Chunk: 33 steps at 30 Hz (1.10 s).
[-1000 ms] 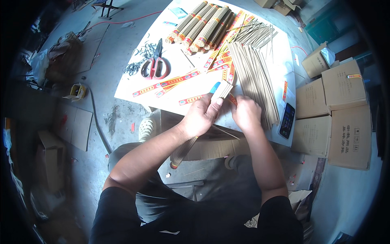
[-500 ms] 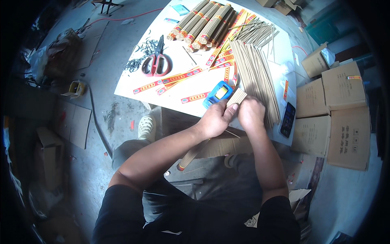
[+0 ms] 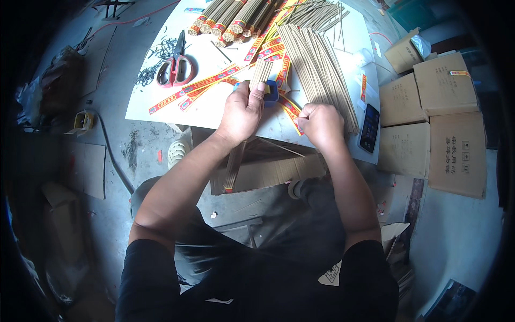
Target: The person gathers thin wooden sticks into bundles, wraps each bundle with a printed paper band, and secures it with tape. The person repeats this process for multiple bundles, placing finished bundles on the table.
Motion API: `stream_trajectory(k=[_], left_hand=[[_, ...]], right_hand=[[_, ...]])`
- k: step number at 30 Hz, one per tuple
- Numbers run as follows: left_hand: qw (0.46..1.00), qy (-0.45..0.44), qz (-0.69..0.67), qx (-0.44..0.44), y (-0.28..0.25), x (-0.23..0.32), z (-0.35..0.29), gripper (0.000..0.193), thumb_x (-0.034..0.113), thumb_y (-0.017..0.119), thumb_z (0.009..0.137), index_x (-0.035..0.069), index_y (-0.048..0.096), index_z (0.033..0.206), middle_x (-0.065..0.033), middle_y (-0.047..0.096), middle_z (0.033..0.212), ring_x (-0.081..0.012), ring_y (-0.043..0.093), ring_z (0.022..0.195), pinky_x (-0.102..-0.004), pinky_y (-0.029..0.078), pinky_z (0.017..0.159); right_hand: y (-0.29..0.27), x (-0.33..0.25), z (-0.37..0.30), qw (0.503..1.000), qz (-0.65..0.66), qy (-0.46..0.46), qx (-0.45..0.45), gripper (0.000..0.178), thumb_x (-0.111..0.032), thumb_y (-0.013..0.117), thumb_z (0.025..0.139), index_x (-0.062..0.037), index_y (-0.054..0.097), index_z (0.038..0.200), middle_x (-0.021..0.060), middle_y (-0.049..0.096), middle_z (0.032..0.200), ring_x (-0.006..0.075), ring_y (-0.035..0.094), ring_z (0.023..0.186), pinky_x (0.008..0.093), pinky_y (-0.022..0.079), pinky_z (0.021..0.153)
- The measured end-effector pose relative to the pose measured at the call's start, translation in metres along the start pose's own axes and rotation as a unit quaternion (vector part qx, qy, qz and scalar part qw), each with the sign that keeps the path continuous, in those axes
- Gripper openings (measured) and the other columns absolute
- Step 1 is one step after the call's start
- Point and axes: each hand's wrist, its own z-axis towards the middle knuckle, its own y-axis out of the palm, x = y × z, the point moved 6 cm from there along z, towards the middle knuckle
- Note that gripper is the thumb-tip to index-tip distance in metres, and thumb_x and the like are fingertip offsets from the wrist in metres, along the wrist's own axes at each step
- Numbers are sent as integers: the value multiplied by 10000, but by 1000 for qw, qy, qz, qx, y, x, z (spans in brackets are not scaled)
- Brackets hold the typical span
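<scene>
**Stick bundle in left hand, long axis running away from the person; hands apart**

The stick bundle [image 3: 261, 71] is sitting at the tabletop's near edge, slanting: its far end is pointing up the tabletop and slightly right, its red-banded lower end is hanging over the edge toward the person. The left hand [image 3: 240, 112] is clamping it around the middle, thumb on top. The right hand [image 3: 323, 124] is curling its fingers just beside the loose sticks [image 3: 316, 70]; can't tell if it's pinching anything.

A blue tape dispenser [image 3: 272, 94] is standing right behind the left hand.

The white tabletop [image 3: 209, 58] is also carrying scissors [image 3: 174, 71], red-yellow strips [image 3: 179, 95], a stack of banded bundles [image 3: 234, 20] and a phone [image 3: 369, 127]. Concrete floor [image 3: 150, 153] is showing at left.

Containers: an open carton [image 3: 405, 53] is holding clear plastic; closed boxes [image 3: 446, 83] are stacking up at right. A cardboard box [image 3: 268, 176] is sitting below the tabletop edge, contents unclear.
</scene>
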Motion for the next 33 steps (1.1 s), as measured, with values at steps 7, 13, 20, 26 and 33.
stream_trajectory(k=[7,13,20,26,33], left_hand=[[997,14,-8,-80,-3,17,-18,381,431,467,1158,61,554,1148,7,527,772,-77,495,620,-257,434,543],[992,-37,-66,-96,-14,17,-24,442,467,467,1152,39,563,1198,6,524,786,-80,500,644,-244,424,560],[986,-23,-67,-152,-12,27,-34,455,467,471,1150,53,575,1307,0,550,855,-71,515,658,-231,436,562],[976,65,-81,-193,-9,54,-47,408,428,494,1148,60,579,1302,13,553,855,-50,485,646,-222,403,560],[955,171,-20,-240,-13,77,-60,479,435,531,1129,10,557,1347,28,531,843,-58,434,640,-230,360,576]], right_hand=[[-11,26,-8,989,147,29,7,37,-58,770,854,-24,770,866,146,748,782,212,726,678,347,554,688],[-20,32,-7,990,136,-18,-32,146,-59,707,883,-45,765,1017,186,758,898,348,746,840,440,574,793],[-18,23,2,995,81,-19,-46,189,-111,639,895,-34,758,1021,226,748,943,435,720,902,507,569,854],[-65,-6,-7,915,401,-31,11,223,-194,643,1056,10,701,986,117,669,748,133,606,650,324,488,614],[-108,-44,-25,913,333,-236,-6,187,-144,667,1040,13,658,937,119,605,745,240,548,617,372,453,599]])
